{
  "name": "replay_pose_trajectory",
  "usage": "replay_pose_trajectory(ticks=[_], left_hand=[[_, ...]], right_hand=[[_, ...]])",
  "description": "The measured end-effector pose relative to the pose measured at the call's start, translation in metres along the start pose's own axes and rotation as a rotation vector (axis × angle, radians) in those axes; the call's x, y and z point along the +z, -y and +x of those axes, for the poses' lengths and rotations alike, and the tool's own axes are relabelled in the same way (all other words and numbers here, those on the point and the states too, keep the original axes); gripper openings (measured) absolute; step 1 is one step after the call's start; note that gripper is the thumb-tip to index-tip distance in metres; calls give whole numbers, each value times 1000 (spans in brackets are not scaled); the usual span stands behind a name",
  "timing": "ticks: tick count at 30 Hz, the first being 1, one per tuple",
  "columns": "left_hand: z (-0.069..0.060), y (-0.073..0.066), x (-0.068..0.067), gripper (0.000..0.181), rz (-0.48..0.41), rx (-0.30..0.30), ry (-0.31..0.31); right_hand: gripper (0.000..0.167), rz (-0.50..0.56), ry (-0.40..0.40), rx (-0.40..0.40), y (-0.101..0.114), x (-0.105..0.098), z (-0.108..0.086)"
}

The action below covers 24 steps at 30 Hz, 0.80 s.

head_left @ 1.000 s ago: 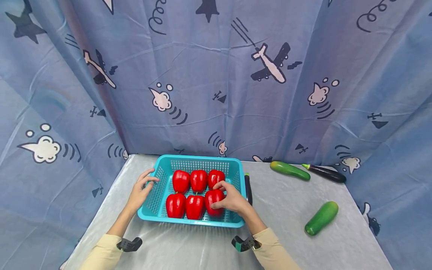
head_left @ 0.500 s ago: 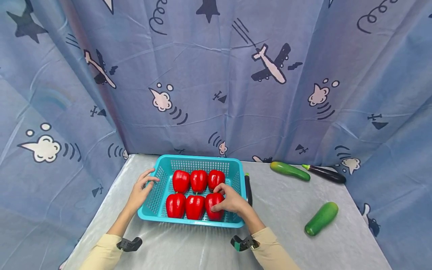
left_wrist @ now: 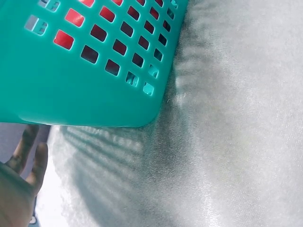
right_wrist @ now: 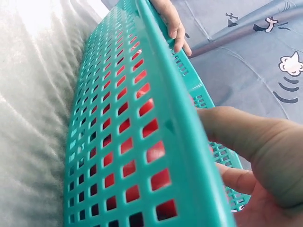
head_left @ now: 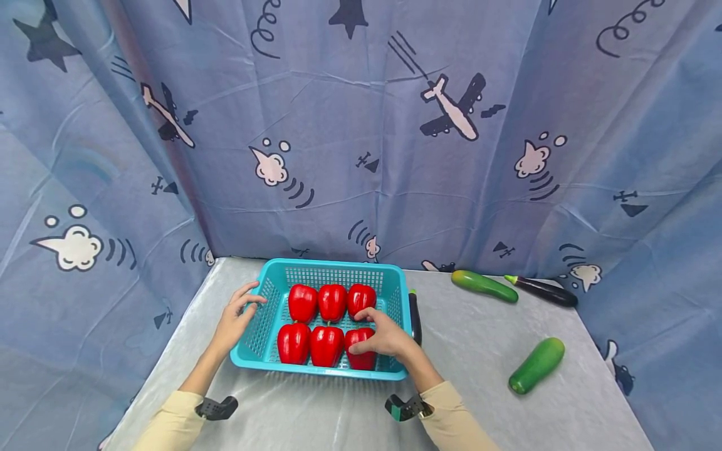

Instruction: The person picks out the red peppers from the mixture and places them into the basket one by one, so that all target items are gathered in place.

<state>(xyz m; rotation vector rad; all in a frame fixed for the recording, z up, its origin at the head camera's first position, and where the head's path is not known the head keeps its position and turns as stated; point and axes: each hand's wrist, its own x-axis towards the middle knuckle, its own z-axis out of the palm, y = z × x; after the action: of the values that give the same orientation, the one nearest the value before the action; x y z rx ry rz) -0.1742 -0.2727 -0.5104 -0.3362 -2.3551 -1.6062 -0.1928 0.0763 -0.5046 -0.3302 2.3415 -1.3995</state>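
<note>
In the head view, a turquoise plastic basket [head_left: 316,370] holds two rows of red bell peppers, among them a back right pepper [head_left: 361,299] and a front middle pepper [head_left: 326,346]. Over the front right bell pepper [head_left: 363,360] is my right hand [head_left: 386,333], its thumb across the pepper and its index finger apart behind it. My left hand [head_left: 232,321] lies at the basket's left rim with fingers extended over it; whether it bears on the rim I cannot tell. The right wrist view has the basket wall hiding most of the peppers.
A dark eggplant [head_left: 415,318] lies close against the basket's right side. Farther right are a long green cucumber-like vegetable [head_left: 485,285], another eggplant [head_left: 544,290] and a thick green squash [head_left: 537,366]. A patterned blue curtain [head_left: 338,156] hangs behind the grey-covered table [head_left: 451,363].
The front right bell pepper has come down slightly toward the basket's front, and my right index finger has parted from it. My left hand keeps its place.
</note>
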Motion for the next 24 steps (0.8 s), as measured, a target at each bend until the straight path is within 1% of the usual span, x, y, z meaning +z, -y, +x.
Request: replay_pose_trajectory(ticks=[7,10,13,16,18,21,24], left_hand=[[0,1,1,18,-10,-10,0],[1,1,0,17,-7,-7,4],[1,3,0,17,1,-5,4],[2,11,0,17,18,6,-7],[2,20,1,17,36,18,-16],[2,31,0,18,104,30,-17],[2,34,-5,23,166,25,-12]], right_hand=[[71,55,7,-11,5,-8,-5],[72,69,4,-43,9,-14,-8],[70,95,2,-100,14,-21,-10],[68,124,-7,-143,16,-30,-14],[67,146,-13,-149,16,-37,-18],[63,170,-20,-143,15,-49,-26],[60,199,-25,-154,12,-62,-36]])
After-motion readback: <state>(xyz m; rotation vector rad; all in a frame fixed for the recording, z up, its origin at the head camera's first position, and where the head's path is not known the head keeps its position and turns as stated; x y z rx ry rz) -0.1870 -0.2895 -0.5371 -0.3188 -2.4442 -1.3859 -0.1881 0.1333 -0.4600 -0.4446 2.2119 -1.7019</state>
